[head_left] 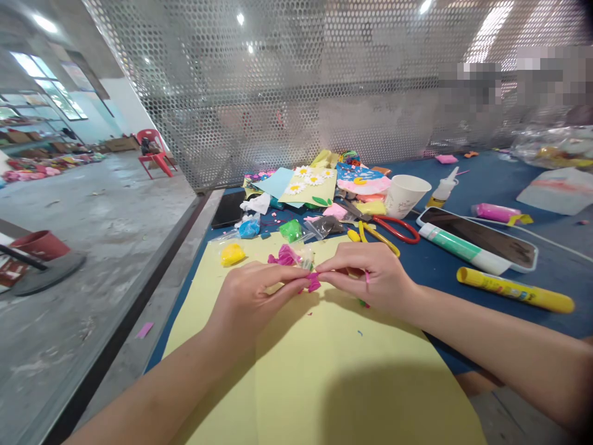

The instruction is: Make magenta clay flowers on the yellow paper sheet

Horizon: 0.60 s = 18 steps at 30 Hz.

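Observation:
Over a large yellow paper sheet [296, 371], my left hand [250, 293] and my right hand [365, 272] meet with fingertips pinched. Between them is a small crumpled piece of magenta paper [314, 283], perhaps crepe paper. A pink band circles one finger of the right hand. Just behind the fingers lies more crumpled magenta paper [282, 254], beside a small clear wrapper. Bags of yellow clay [232, 254], blue clay [249, 228], green clay [290, 230] and a dark material [328, 226] lie beyond the left hand. What the right palm covers is partly hidden.
Red-handled scissors [396, 227], yellow-handled scissors [380, 239], a paper cup [406, 194], a glue bottle [443, 188], a phone [482, 238], a white-green tube [463, 248] and a yellow tube [514, 290] lie rightward. A daisy card [308, 185] lies before the perforated metal screen [278, 93].

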### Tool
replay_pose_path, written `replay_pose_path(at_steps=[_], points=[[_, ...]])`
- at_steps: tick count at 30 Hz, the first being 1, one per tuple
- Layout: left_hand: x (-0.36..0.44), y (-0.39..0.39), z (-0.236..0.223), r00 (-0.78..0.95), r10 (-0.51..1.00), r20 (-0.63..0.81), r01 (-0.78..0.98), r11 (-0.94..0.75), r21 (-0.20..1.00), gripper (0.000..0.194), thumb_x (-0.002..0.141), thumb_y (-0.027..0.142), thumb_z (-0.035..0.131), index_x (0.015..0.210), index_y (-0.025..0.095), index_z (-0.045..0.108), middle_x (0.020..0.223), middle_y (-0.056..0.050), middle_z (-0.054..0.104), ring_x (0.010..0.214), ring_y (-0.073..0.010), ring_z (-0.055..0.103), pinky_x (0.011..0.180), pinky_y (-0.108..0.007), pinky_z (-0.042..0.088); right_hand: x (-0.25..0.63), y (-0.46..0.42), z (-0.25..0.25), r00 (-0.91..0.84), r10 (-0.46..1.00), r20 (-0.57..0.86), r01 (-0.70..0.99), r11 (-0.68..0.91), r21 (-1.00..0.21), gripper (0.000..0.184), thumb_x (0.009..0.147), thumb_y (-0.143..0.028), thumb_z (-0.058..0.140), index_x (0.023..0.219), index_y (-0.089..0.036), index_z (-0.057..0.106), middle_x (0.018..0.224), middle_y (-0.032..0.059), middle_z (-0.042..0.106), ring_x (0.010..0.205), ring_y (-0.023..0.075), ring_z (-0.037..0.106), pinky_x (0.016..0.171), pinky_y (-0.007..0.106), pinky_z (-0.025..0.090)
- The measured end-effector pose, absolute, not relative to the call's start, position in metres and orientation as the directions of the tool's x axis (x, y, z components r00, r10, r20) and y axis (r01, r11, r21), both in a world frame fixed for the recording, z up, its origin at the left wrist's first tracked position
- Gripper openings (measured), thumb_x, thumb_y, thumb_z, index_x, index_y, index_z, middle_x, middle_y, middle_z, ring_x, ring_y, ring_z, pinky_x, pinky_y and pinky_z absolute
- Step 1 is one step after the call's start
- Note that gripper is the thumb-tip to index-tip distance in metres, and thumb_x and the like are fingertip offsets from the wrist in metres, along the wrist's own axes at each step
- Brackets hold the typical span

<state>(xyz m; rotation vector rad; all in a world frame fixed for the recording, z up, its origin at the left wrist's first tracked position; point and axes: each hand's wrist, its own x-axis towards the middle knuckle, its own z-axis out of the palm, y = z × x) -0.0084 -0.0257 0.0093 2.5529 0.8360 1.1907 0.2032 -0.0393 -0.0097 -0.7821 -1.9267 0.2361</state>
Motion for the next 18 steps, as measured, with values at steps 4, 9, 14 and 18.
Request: replay_pose_path(at_steps=[4, 9, 14, 18], points=[[-0.0085, -0.0266, 0.0118, 0.511, 0.565, 0.648, 0.408, -0.823, 0.396, 0.011, 0.087, 0.029, 0.065, 0.084, 0.024, 0.075, 0.076, 0.003, 0.077, 0.061, -0.0121, 0.069, 0.055, -0.021, 0.050, 0.2039, -0.0397, -0.0100, -0.295, 0.611, 0.735, 0.423, 0.773, -0.472, 0.016, 0.084, -0.023, 0.068, 0.096, -0.013, 0.074, 0.059, 0.0002, 0.060, 0.050, 0.0082, 0.048, 0.049, 0.021, 0.037], [-0.0087, -0.0273, 0.0130, 0.512, 0.575, 0.638, 0.410, -0.816, 0.407, 0.014, 0.087, 0.031, 0.064, 0.083, 0.024, 0.075, 0.075, 0.003, 0.076, 0.061, -0.0126, 0.070, 0.055, -0.022, 0.050, 0.2043, -0.0403, -0.0115, -0.302, 0.623, 0.721, 0.426, 0.765, -0.483, 0.016, 0.084, -0.023, 0.068, 0.096, -0.015, 0.075, 0.060, 0.0001, 0.062, 0.049, 0.0077, 0.048, 0.048, 0.021, 0.037], [-0.0091, -0.0269, 0.0126, 0.520, 0.555, 0.649, 0.407, -0.829, 0.382, 0.014, 0.088, 0.031, 0.064, 0.083, 0.023, 0.075, 0.076, 0.003, 0.077, 0.061, -0.0120, 0.070, 0.056, -0.022, 0.051, 0.2035, -0.0412, -0.0100, -0.293, 0.635, 0.715, 0.427, 0.756, -0.496, 0.009, 0.084, -0.017, 0.066, 0.082, -0.017, 0.076, 0.060, 0.0008, 0.065, 0.050, 0.0081, 0.050, 0.050, 0.020, 0.039], [-0.0116, -0.0259, 0.0105, 0.489, 0.540, 0.685, 0.430, -0.832, 0.350, 0.017, 0.085, 0.034, 0.067, 0.092, 0.021, 0.075, 0.086, 0.000, 0.077, 0.067, -0.0138, 0.071, 0.060, -0.023, 0.053, 0.2044, -0.0400, -0.0085, -0.289, 0.610, 0.737, 0.408, 0.776, -0.482, 0.009, 0.084, -0.015, 0.066, 0.083, -0.016, 0.075, 0.064, 0.0016, 0.067, 0.052, 0.0082, 0.052, 0.052, 0.020, 0.040]])
